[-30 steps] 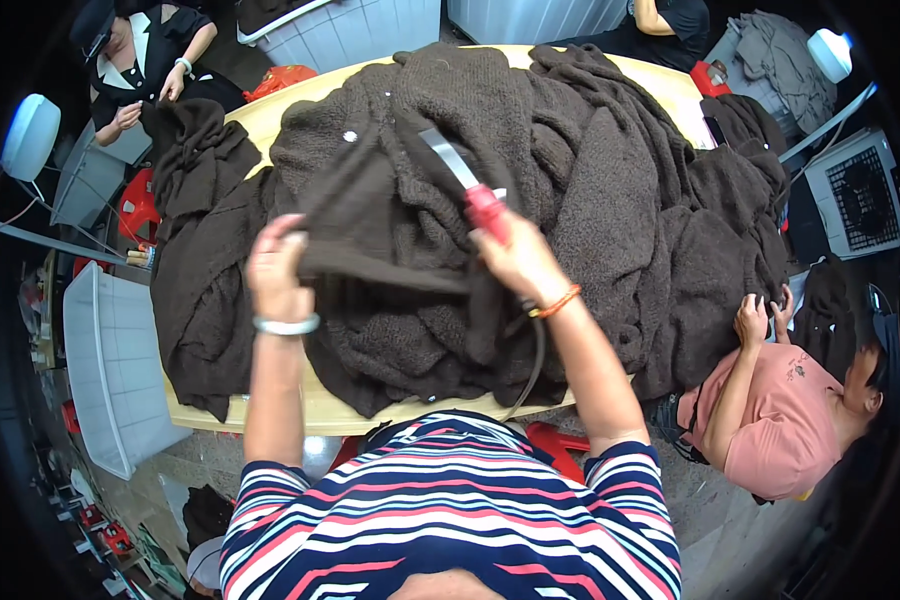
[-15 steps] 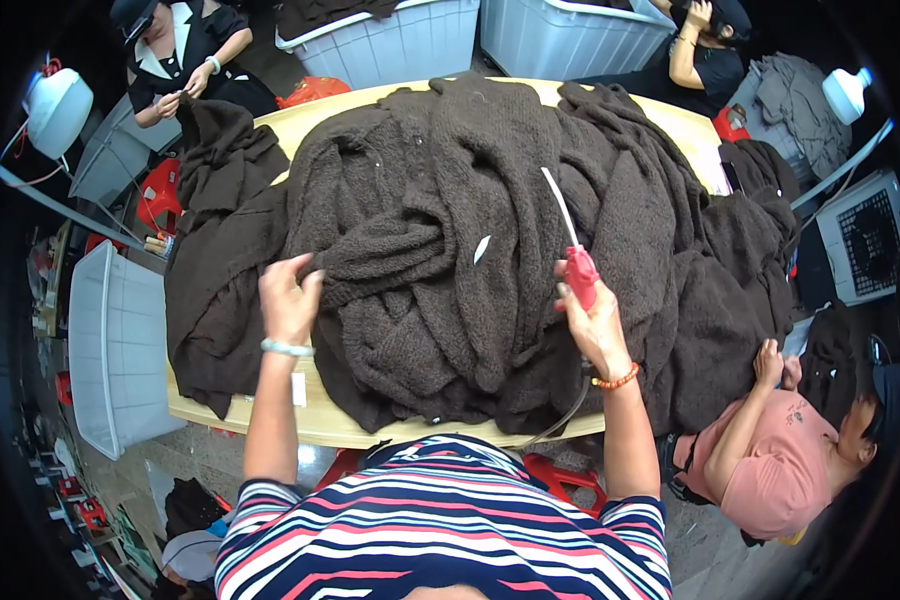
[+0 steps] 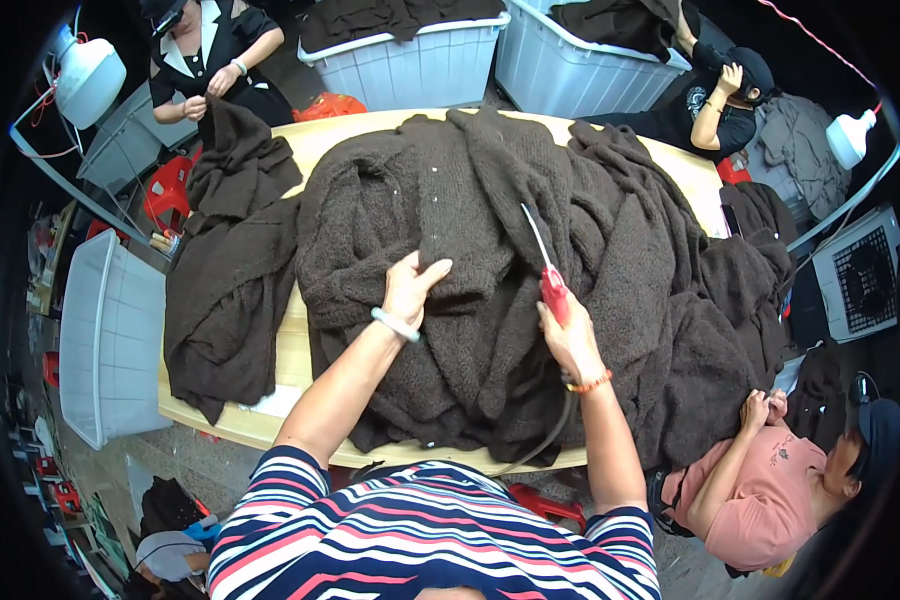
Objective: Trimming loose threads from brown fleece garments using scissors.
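Note:
Dark brown knitted garments (image 3: 370, 190) lie heaped over the table in front of me. My left hand (image 3: 407, 293) is closed on the folded edge of one near the middle of the heap, its thumb lying across the knit. A row of small white spots runs up the band beyond that hand. My right hand (image 3: 572, 335) is wrapped round the red handle of an air blow gun (image 3: 554, 292). Its long thin nozzle points away from me and slightly left, just over the garments. A thin hose trails from below that hand toward the near table edge.
Another dark garment pile (image 3: 232, 290) covers the table's left end. Big pale plastic bins stand at the left (image 3: 110, 340) and beyond the table (image 3: 400, 65). Co-workers are at the far left, far right and near right (image 3: 760, 480). Lamps (image 3: 90, 80) flank the table.
My left hand has moved right from the heap's left part and taken hold of a garment edge. That fabric lies rearranged, and the white scrap is out of sight. The blow gun stays in my right hand.

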Motion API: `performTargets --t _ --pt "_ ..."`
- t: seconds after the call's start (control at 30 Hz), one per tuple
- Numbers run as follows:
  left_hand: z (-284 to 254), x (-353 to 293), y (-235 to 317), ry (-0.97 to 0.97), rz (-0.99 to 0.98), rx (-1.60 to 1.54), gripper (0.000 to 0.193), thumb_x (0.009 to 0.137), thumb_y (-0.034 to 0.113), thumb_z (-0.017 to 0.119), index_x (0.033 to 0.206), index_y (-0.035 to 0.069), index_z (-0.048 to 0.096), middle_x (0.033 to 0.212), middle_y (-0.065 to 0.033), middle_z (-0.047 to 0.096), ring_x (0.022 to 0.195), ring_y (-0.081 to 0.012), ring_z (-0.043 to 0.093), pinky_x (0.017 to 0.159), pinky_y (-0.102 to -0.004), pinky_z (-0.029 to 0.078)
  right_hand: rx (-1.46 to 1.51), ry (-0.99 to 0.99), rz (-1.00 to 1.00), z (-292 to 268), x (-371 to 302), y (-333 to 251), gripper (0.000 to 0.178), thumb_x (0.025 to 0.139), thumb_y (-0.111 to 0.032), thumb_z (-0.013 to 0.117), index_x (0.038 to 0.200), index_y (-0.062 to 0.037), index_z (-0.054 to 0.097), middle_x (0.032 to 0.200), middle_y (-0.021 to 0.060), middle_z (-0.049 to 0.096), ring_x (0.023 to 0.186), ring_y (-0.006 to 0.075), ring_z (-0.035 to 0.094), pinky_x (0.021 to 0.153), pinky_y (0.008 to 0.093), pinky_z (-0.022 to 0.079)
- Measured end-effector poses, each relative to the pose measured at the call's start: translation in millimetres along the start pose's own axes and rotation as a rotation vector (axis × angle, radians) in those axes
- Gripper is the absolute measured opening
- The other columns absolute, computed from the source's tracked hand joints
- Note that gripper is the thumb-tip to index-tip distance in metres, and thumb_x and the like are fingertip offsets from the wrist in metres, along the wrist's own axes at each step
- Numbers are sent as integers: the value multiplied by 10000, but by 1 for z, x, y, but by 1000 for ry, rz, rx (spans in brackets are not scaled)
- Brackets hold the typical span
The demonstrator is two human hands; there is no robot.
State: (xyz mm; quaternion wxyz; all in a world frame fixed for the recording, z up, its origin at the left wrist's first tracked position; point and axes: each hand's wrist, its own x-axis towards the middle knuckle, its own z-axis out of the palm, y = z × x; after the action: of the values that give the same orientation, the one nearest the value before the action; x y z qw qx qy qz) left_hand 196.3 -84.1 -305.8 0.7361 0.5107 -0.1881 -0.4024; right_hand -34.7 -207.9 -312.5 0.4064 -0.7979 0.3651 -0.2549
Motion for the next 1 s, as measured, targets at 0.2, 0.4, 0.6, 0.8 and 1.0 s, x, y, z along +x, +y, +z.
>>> performTargets --t 0.2,0.4,0.6,0.8,1.0 --pt "-6 -7 -29 96 101 -33 219 867 29 702 1073 -23 647 1026 -52 686 901 -109 631 843 -252 501 -444 -313 25 -33 -65 -97 325 879 -130 601 1203 -123 569 806 203 662 798 398 667 711 474 525" --pt "-19 -7 -53 163 108 -36 199 862 24 705 1053 -18 666 994 -40 694 868 -103 634 821 -249 507 -444 -363 -24 -21 -70 -119 272 886 -143 600 1152 -88 584 713 217 641 700 396 660 630 476 522" --pt "-18 -11 -55 122 140 -45 209 863 21 703 1066 -14 671 1012 -32 696 882 -96 631 831 -246 501 -486 -318 -89 5 -17 -126 193 907 -189 578 1063 -77 574 694 207 643 677 390 660 633 480 522" --pt "-19 -15 -54 105 125 -78 196 860 21 710 1050 -10 674 1008 -33 694 878 -92 626 829 -245 498 -490 -225 -117 13 10 -124 163 919 -222 568 1009 -86 560 696 210 638 682 405 653 633 501 516" --pt "-35 -12 -68 145 104 -101 141 853 18 718 987 -1 681 958 -44 699 836 -99 632 792 -243 508 -448 -569 -58 -25 -56 -118 183 885 -210 614 1018 -92 575 666 204 621 671 415 642 635 504 511"
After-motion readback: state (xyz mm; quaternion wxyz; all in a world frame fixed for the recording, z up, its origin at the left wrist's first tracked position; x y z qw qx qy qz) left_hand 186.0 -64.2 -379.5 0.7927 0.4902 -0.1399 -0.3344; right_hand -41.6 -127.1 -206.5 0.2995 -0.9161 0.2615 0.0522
